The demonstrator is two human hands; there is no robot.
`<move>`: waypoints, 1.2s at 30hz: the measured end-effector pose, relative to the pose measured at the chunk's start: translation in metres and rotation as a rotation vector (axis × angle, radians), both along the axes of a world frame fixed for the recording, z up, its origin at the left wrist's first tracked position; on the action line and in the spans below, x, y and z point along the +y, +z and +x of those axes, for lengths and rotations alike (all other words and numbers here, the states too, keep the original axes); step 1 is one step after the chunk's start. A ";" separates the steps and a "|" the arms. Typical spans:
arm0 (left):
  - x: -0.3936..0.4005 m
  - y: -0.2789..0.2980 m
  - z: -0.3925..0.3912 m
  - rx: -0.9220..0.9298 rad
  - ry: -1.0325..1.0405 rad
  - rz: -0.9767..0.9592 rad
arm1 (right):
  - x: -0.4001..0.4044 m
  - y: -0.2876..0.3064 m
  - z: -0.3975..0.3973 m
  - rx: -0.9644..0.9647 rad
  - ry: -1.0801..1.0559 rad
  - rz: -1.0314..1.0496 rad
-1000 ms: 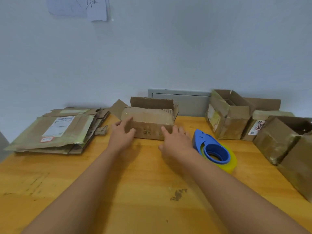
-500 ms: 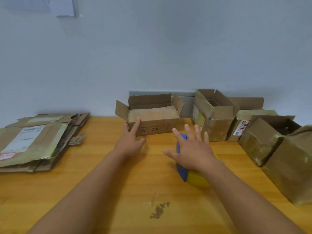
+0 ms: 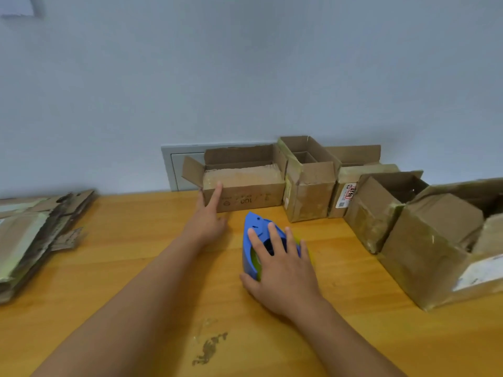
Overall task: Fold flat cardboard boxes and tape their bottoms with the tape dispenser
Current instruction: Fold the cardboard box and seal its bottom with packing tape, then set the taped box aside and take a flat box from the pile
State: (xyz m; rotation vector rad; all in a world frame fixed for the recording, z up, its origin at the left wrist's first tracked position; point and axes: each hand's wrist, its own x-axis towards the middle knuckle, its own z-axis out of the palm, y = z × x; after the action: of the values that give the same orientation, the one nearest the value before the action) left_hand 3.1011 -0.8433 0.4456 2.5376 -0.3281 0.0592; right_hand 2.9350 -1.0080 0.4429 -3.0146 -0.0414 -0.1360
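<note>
A low open cardboard box [image 3: 245, 197] stands at the back of the wooden table [image 3: 130, 257] against the wall, flaps up. My left hand [image 3: 208, 224] reaches to its left front corner, fingers apart, index finger touching the box's front. A blue tape dispenser [image 3: 254, 227] with a yellowish roll lies just in front of the box. My right hand [image 3: 283, 270] lies over the dispenser, fingers across its top and thumb at its near edge. A stack of flat cardboard boxes [image 3: 32, 235] sits at the table's left edge.
Several folded, taped boxes line the back right and right side: one upright [image 3: 310, 191], a labelled one [image 3: 345, 191], a tilted one [image 3: 378, 208] and a large one [image 3: 435, 251]. A grey wall panel [image 3: 177, 170] is behind the low box. A dark stain [image 3: 209, 346] marks the near table.
The low box has slid back to the wall beside the other boxes. My right hand left the box and came down onto the tape dispenser. My left hand stayed at the box.
</note>
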 end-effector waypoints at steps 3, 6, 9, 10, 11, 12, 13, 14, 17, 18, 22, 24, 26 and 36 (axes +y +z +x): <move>-0.006 -0.002 0.002 -0.016 -0.002 0.007 | 0.000 -0.001 0.000 -0.011 -0.002 0.013; -0.004 -0.002 0.000 -0.022 -0.014 -0.014 | 0.001 0.000 0.001 -0.010 -0.009 0.011; 0.005 0.000 -0.009 -0.033 -0.018 -0.029 | 0.000 0.006 -0.001 0.025 -0.009 0.006; 0.010 0.001 -0.014 -0.047 -0.012 -0.023 | 0.000 0.009 -0.002 0.029 -0.012 0.001; 0.018 0.002 -0.019 -0.064 0.000 -0.014 | 0.001 0.013 -0.004 0.019 -0.014 -0.016; 0.027 0.004 -0.024 -0.085 0.017 0.000 | 0.005 0.017 -0.005 -0.009 -0.011 -0.040; 0.037 0.005 -0.030 -0.108 0.037 0.019 | 0.010 0.021 -0.006 -0.046 -0.002 -0.058; 0.050 0.007 -0.036 -0.131 0.062 0.046 | 0.019 0.025 -0.005 -0.084 0.018 -0.062; 0.092 0.011 -0.058 -0.172 0.141 0.123 | 0.061 0.033 -0.001 -0.118 0.129 -0.024; 0.108 0.012 -0.067 -0.185 0.160 0.148 | 0.077 0.033 0.001 -0.100 0.170 -0.020; 0.180 0.015 -0.105 -0.223 0.296 0.262 | 0.148 0.023 0.007 0.008 0.314 -0.025; 0.218 0.014 -0.121 -0.222 0.385 0.299 | 0.183 0.016 0.010 0.062 0.387 -0.015; 0.252 0.013 -0.135 -0.192 0.477 0.307 | 0.213 0.012 0.015 0.114 0.436 -0.006; 0.337 0.004 -0.136 -0.094 0.563 0.294 | 0.248 -0.019 0.032 0.204 0.440 0.065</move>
State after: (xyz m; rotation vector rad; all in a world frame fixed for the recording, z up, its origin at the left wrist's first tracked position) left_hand 2.9649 -0.5062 0.4493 2.8455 0.3788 0.3687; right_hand 2.9672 -0.7604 0.4243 -2.8529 -0.6579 0.2068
